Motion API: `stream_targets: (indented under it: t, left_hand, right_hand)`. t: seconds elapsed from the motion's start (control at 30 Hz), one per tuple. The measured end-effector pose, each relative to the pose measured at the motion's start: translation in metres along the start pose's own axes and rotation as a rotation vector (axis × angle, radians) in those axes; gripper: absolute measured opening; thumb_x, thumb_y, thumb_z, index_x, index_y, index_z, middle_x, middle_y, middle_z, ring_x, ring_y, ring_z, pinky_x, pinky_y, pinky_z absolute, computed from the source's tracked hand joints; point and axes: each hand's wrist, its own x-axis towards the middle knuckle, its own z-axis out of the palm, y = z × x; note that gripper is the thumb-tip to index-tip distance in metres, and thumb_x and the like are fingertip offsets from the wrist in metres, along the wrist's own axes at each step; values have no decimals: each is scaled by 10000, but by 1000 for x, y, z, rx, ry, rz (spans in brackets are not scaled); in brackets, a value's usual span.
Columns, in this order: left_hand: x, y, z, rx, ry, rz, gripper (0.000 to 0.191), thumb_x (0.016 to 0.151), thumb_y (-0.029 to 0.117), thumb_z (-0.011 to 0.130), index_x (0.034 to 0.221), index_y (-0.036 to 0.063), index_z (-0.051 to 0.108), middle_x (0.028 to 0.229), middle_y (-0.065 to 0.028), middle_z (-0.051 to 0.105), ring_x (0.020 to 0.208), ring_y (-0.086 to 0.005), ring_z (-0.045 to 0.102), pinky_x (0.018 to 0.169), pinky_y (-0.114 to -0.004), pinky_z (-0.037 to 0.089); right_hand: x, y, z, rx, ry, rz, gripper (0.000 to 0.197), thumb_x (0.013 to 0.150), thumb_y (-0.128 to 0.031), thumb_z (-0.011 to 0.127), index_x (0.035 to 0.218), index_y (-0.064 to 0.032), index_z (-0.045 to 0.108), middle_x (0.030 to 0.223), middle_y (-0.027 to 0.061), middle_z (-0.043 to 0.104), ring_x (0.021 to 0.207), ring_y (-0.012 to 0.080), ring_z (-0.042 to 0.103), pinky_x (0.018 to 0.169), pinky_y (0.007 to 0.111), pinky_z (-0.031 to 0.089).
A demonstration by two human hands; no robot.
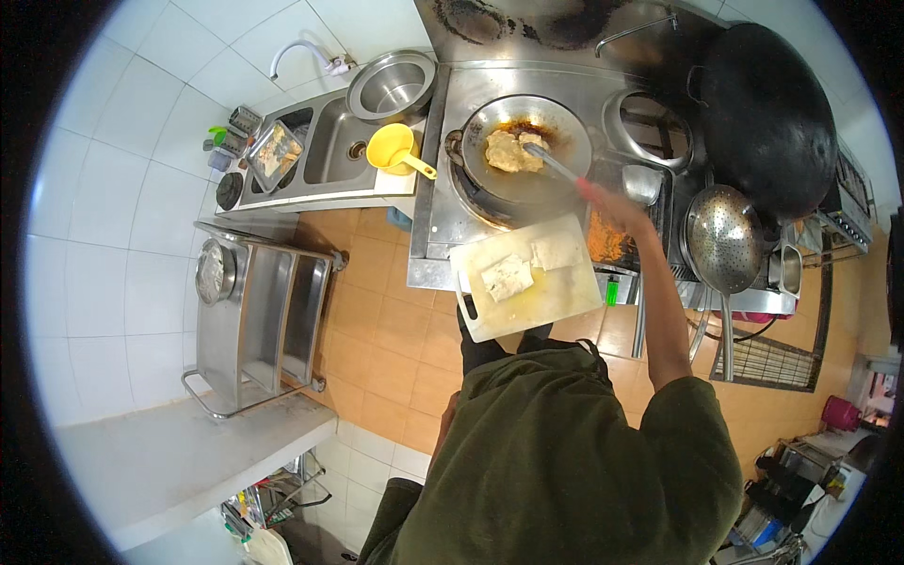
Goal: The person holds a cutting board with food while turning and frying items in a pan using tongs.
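Note:
My right hand (614, 206), blurred, grips the red handle of a spatula (558, 165). Its head touches golden-brown pieces of food (510, 152) frying in a metal wok (487, 185) on the burner. Browned residue coats the wok's far side. In front of the wok a white cutting board (565, 296) overhangs the stove's front edge. Two pale, flat slabs of food (507, 277) lie on it, with yellowish liquid around them. Only a sliver of my left arm shows beside my shirt; the left hand is out of view.
Right of the wok are orange shreds (607, 236), a perforated strainer (725, 236) and a large black wok (770, 120). A green lighter (612, 290) is at the stove's front edge. Leftward are a yellow dipper (390, 150), a sink (335, 152) and a steel trolley (224, 332).

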Motion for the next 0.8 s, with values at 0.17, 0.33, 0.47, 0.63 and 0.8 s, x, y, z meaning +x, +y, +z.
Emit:
stream_targets:
  t: [0.17,0.33,0.47,0.63,0.8]
  left_hand:
    - [6,3,-1,-9,-27,16,440,806,213,656,1114,-96,593,1008,-191,663,895,-270,624,749,-405,506]
    - [7,-3,-4,-35,-61,45,441,806,209,654,1117,-97,593,1012,-194,663,898,-273,623,751,-407,506]
    - [9,-6,-9,-86,-103,98,441,805,207,653,1118,-97,593,1015,-195,662,900,-275,623,753,-408,505]
    - [9,-11,-13,-137,-131,138,441,805,204,652,1121,-98,592,1020,-198,661,903,-278,623,755,-410,505]
    - [6,1,-5,-16,-61,36,443,807,205,649,1124,-99,590,1029,-202,658,910,-283,622,759,-412,504]
  right_hand:
    - [-25,3,-1,130,25,222,694,742,-748,599,940,-89,680,548,-66,397,382,49,285,356,259,171]
    - [-31,4,8,149,54,188,661,692,-768,630,794,-115,636,546,-59,415,405,55,314,373,246,213]
    - [-30,11,10,191,66,155,622,684,-766,640,685,-148,576,540,-65,415,411,53,319,378,238,219]
    - [-30,19,15,230,53,157,587,722,-733,638,668,-154,557,535,-68,415,401,50,323,368,233,214]
    - [-30,27,16,385,3,97,508,837,-634,590,688,-150,554,532,-69,405,379,45,317,349,227,203]
